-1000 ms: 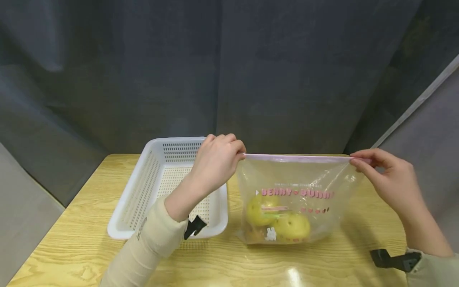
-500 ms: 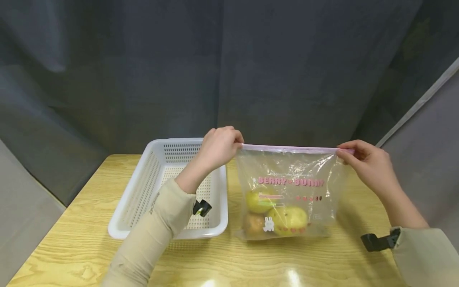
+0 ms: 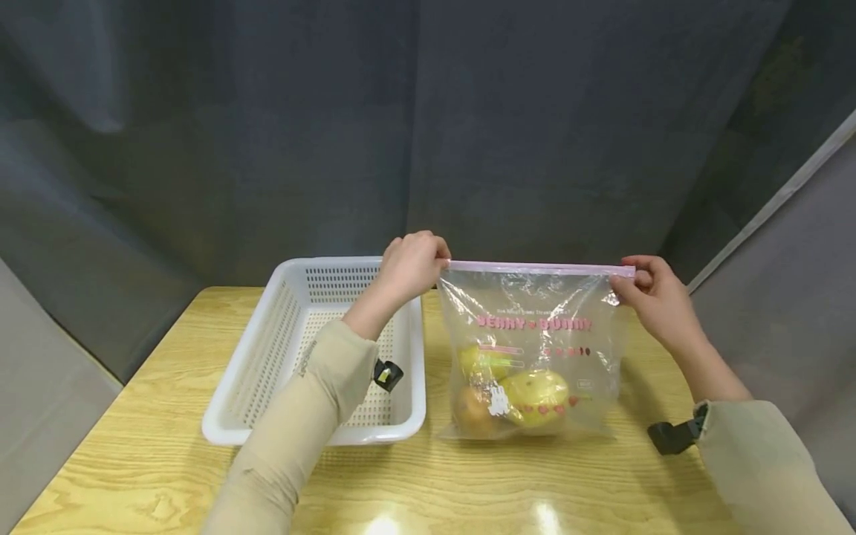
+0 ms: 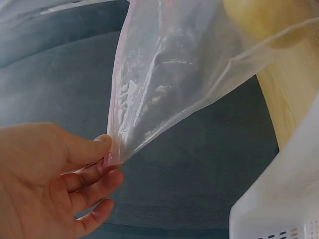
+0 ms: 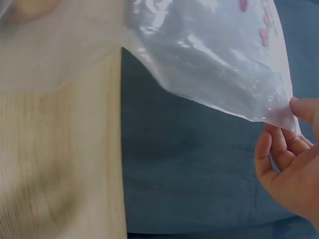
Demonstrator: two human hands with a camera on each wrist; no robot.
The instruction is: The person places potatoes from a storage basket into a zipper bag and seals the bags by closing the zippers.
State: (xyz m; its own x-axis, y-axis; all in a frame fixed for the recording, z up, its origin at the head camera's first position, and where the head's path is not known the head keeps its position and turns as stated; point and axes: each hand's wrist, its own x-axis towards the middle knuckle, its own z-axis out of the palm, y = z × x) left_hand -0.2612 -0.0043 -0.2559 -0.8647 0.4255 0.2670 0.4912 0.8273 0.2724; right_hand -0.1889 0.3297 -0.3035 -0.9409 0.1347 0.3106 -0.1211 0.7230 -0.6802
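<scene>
A clear zip bag (image 3: pixel 588 327) with a pink top strip and pink lettering hangs upright between my hands, its bottom at the table. Two yellow, rounded fruits or vegetables (image 3: pixel 535 394) and an orange-brown round one (image 3: pixel 473 410) lie in its lower left part. My left hand (image 3: pixel 411 266) pinches the strip's left end; in the left wrist view, thumb and fingers (image 4: pixel 94 184) grip that corner. At the other end, my right hand (image 3: pixel 658 301) pinches the right corner, with the thumb in front and fingers behind. The right wrist view shows that corner of the bag (image 5: pixel 214 74) held by fingertips.
A white perforated basket (image 3: pixel 227 371) stands left of the bag on the wooden table (image 3: pixel 428 490), partly behind my left forearm. A dark curtain (image 3: pixel 535 134) rises at the table's back edge, with grey panels at both sides.
Both hands have risen a little with the bag's strip, and the right hand has moved left. The bag now stands taller, and its contents have shifted slightly left and up in view.
</scene>
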